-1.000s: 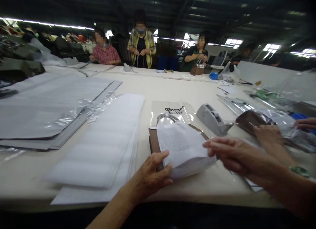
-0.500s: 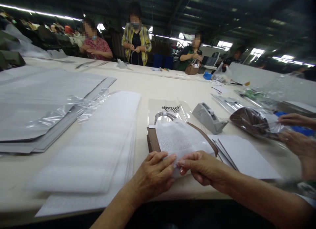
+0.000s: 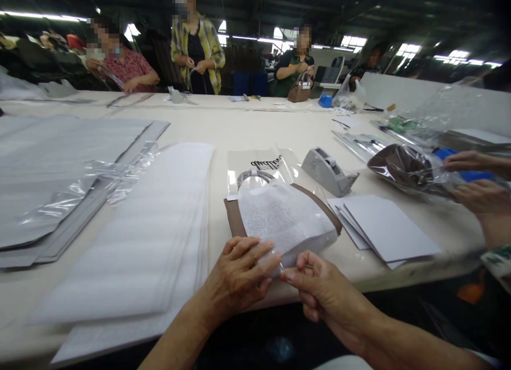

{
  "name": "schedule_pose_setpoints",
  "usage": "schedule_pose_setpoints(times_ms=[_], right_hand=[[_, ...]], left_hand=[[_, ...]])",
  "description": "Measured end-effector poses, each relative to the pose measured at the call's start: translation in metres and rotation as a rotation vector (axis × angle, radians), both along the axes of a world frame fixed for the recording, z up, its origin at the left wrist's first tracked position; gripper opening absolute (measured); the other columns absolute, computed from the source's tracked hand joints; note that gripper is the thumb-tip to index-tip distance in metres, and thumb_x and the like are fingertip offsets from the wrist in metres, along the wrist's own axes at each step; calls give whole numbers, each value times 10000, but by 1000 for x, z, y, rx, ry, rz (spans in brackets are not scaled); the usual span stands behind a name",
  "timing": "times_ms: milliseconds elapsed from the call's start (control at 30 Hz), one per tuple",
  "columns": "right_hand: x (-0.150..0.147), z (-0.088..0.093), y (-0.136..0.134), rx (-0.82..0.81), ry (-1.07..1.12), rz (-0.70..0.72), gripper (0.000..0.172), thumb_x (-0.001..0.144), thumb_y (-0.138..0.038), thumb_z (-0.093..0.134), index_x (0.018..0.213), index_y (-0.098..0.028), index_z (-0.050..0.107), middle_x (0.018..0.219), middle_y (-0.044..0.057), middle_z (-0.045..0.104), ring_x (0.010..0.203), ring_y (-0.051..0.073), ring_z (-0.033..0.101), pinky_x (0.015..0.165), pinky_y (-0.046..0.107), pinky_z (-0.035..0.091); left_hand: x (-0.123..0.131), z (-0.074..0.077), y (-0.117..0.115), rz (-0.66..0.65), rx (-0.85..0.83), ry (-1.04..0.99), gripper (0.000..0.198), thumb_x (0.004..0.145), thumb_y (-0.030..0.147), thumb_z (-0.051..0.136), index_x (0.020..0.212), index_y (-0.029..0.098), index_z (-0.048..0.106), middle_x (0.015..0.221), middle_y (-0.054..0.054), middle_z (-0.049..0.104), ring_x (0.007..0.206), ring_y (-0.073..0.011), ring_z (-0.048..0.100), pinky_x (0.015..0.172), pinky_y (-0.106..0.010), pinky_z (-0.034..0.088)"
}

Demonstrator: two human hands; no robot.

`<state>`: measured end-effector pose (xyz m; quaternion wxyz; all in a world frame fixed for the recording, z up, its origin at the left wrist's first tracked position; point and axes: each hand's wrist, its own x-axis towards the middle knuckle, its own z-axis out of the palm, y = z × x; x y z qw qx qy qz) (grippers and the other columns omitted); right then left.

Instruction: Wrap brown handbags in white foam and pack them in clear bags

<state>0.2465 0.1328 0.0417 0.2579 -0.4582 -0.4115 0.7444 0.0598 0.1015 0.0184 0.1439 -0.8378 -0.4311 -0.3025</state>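
Observation:
A brown handbag lies before me with a white foam sheet over its front. Its wrapped handles point away from me, over a clear printed plastic bag. My left hand grips the near end of the handbag, fingers over the foam and thumb below. Just to its right, the thumb and forefinger of my right hand pinch a shiny strip of clear tape at the foam's edge. A grey tape dispenser stands beyond the handbag.
Stacked foam sheets and grey sheets in plastic lie on the left. White cards are at right. Beside them, a co-worker's hands hold a plastic-wrapped brown bag. Several people stand across the table.
My right hand has drawn back toward me, off the foam, with the tape pinched. My left hand stays on the handbag. The camera view has shifted.

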Motion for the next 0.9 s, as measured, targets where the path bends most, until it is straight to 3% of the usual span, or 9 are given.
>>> schedule_pose_setpoints(times_ms=[100, 200, 267, 367, 433, 500, 667, 767, 900], right_hand=[[14, -24, -10, -64, -52, 62, 401, 672, -355, 650, 770, -216, 287, 546, -84, 491, 333, 25, 277, 309, 145, 233], [37, -30, -13, -21, -154, 292, 298, 774, -435, 521, 796, -206, 332, 559, -35, 555, 296, 33, 270, 301, 167, 204], [47, -13, -1, 339, -265, 338, 238, 829, -430, 461, 815, -199, 405, 534, -31, 535, 346, 62, 370, 346, 184, 291], [47, 28, 37, 1205, -384, 246, 169, 851, -334, 476, 969, -216, 507, 839, 41, 618, 767, 144, 585, 687, 258, 477], [36, 43, 63, 1642, -400, 306, 328, 843, -318, 492, 1154, -214, 473, 1203, 97, 507, 1118, 217, 468, 937, 366, 393], [25, 37, 78, 1887, -442, 499, 510, 825, -361, 512, 1291, -201, 380, 1384, 119, 310, 1275, 275, 272, 1039, 480, 236], [19, -3, 76, 1931, -577, 874, 800, 749, -466, 579, 1397, -187, 203, 1422, 141, 217, 1306, 329, 165, 1030, 603, 43], [10, 20, 95, 1817, -457, 916, 634, 818, -471, 487, 1366, -217, 292, 1355, 112, 371, 1260, 275, 311, 1051, 543, 134], [-49, 67, 173, 1658, -431, 683, 407, 875, -317, 419, 1261, -191, 450, 1272, 95, 475, 1199, 232, 395, 1043, 482, 210]], left_hand=[[-2, 0, -1, 9, -42, 82, 376, 764, 174, 550, 1130, 258, 534, 1222, -42, 510, 1103, -241, 415, 918, -419, 357], [-4, 0, -3, -2, -77, 156, 436, 764, 117, 526, 1157, 306, 516, 1281, -66, 430, 1152, -264, 370, 932, -461, 342], [-5, 0, -4, -11, -88, 198, 478, 765, 103, 522, 1182, 334, 489, 1315, -81, 377, 1171, -282, 352, 927, -488, 340], [-5, 1, -6, 3, -106, 230, 510, 764, 118, 540, 1209, 352, 458, 1347, -92, 323, 1195, -310, 322, 932, -523, 331], [-3, 1, -8, 16, -130, 254, 527, 755, 122, 556, 1212, 363, 451, 1359, -89, 306, 1217, -321, 298, 946, -538, 318], [-1, 1, -11, 33, -145, 274, 530, 757, 134, 562, 1218, 364, 443, 1357, -91, 310, 1241, -322, 276, 967, -539, 306], [8, -7, -16, 120, -82, 226, 364, 791, 273, 569, 1145, 341, 512, 1320, -83, 382, 1256, -304, 287, 997, -517, 302], [12, -12, -13, 148, 32, 191, 321, 771, 289, 601, 1082, 348, 547, 1306, -63, 414, 1229, -281, 341, 988, -481, 336], [12, -19, -5, 187, 226, 170, 300, 739, 377, 636, 1029, 380, 560, 1231, -7, 492, 1175, -241, 415, 978, -435, 368]])
